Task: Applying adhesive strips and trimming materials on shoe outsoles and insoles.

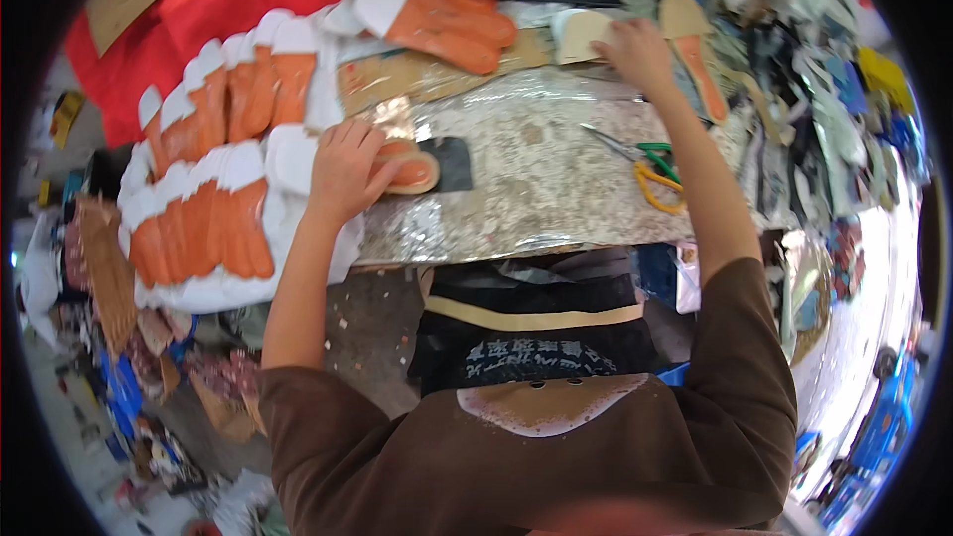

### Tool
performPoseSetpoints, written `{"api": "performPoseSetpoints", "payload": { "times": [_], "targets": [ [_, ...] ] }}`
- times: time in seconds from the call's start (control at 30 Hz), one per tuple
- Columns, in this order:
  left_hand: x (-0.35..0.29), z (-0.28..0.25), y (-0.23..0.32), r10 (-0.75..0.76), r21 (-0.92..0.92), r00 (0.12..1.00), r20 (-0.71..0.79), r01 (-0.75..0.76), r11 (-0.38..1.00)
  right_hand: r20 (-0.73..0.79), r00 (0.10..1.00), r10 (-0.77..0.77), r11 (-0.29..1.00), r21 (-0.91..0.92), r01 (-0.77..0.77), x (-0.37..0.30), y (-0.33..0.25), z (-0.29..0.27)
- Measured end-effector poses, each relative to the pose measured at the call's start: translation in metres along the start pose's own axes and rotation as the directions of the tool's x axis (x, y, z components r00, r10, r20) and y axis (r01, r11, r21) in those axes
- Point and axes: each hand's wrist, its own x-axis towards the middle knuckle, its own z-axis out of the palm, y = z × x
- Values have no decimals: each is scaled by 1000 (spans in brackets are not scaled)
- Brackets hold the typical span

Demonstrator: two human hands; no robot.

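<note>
My left hand (345, 171) lies across an orange shoe sole (411, 175) on the worktable, its thumb along the near side. The sole's beige-rimmed rounded end sticks out to the right, over a black square pad (455, 165). A white rounded piece (289, 159) shows left of the hand; I cannot tell whether it belongs to that sole. At the back right, my right hand (637, 55) has bent fingers at the edge of a cream half-round piece (576, 38). Its fingertips are partly hidden.
Scissors (650, 169) with green and orange handles lie right of centre. Several orange soles with white ends stand in rows (204, 213) on white cloth at left; more (452, 15) lie at the back. A beige-and-orange sole (700, 65) and heaped scraps (794, 109) are at right.
</note>
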Motion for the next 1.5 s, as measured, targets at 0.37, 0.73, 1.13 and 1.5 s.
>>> {"api": "performPoseSetpoints", "payload": {
  "times": [0.37, 0.73, 1.13, 1.5],
  "targets": [
    [-30, -13, 5, -108, -17, 989, 98, 111, 994, 11, 1000, -17, 1000, -19, 17, 1, 10, -3],
    [-31, -31, 8, -151, -35, 972, 178, 159, 987, -124, 936, -329, 900, 258, 351, 35, -68, -37],
    [-34, -23, 11, -146, -20, 978, 151, 151, 988, 52, 892, -449, 817, 428, 387, 20, -153, -19],
    [-38, -22, 20, -182, -40, 972, 147, 190, 981, -191, 981, 34, 993, -103, -55, 7, -3, -13]
  ]
}}
